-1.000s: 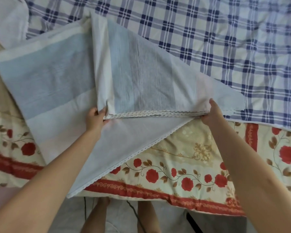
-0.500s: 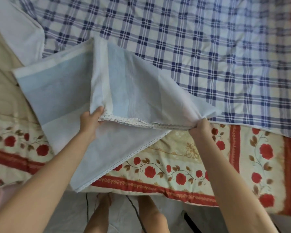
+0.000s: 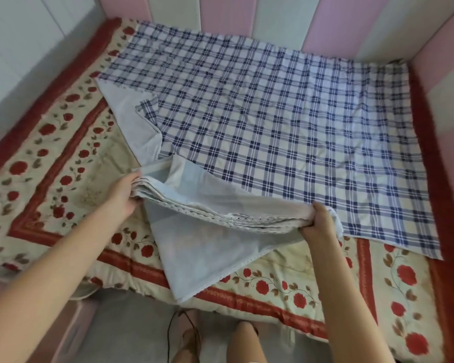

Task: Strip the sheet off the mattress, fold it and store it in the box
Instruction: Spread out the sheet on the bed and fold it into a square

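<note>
Both hands pinch the sheet's gathered lace edge: my left hand [image 3: 121,196] at one end, my right hand [image 3: 319,221] at the other, clamped shut on the layers. I judge folding is midway; next I must lay this edge flat and square. The sheet [image 3: 210,247] lies on a rose-patterned mattress [image 3: 325,292], a checked cloth [image 3: 286,121] beyond, padded pink walls [image 3: 333,24] behind. No box shows.

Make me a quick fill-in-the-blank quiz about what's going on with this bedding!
1. The sheet has a blue-and-white ____ pattern.
2. Both hands, left hand and right hand, hold the sheet's ____-trimmed edge.
3. The mattress cover under it shows red ____.

Missing words: plaid; lace; roses
</note>
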A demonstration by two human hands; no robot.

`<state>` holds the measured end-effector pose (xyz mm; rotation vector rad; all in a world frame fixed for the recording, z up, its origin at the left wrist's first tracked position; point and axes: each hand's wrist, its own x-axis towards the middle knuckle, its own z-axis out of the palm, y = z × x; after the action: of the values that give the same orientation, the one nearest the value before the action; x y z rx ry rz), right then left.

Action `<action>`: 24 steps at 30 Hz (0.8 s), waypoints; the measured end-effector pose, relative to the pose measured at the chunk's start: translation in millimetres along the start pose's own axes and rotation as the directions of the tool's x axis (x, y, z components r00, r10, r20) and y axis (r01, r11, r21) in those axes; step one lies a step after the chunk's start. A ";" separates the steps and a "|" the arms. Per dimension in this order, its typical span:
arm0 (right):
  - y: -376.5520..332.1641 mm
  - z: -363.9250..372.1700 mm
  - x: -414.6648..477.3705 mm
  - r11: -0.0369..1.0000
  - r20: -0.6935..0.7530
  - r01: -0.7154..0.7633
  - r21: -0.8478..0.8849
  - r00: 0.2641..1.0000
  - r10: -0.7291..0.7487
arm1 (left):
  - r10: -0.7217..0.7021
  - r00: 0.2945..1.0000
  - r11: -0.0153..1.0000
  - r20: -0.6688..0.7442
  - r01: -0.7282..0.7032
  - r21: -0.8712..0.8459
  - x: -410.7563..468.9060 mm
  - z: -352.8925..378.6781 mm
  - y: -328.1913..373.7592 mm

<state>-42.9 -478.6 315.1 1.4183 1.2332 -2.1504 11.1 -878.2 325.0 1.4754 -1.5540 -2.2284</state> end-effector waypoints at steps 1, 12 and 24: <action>-3.6 3.8 -9.9 1.000 -0.002 0.006 0.007 1.000 -0.006 | -0.009 1.000 1.000 0.011 0.009 0.002 -4.4 -2.5 11.7; -139.3 132.2 -129.6 0.907 0.145 0.382 -0.180 0.922 -0.359 | 0.184 0.968 0.933 0.168 -0.118 -0.340 -102.3 47.9 220.1; -351.6 245.5 -372.2 0.551 0.477 0.762 0.340 0.365 -0.800 | 0.751 0.660 0.503 0.029 -0.543 -0.673 -282.0 68.8 456.9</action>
<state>-238.0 -537.9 845.0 -0.0691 1.7663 -2.8811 -87.2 -910.2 856.3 0.2347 -0.9766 -2.1655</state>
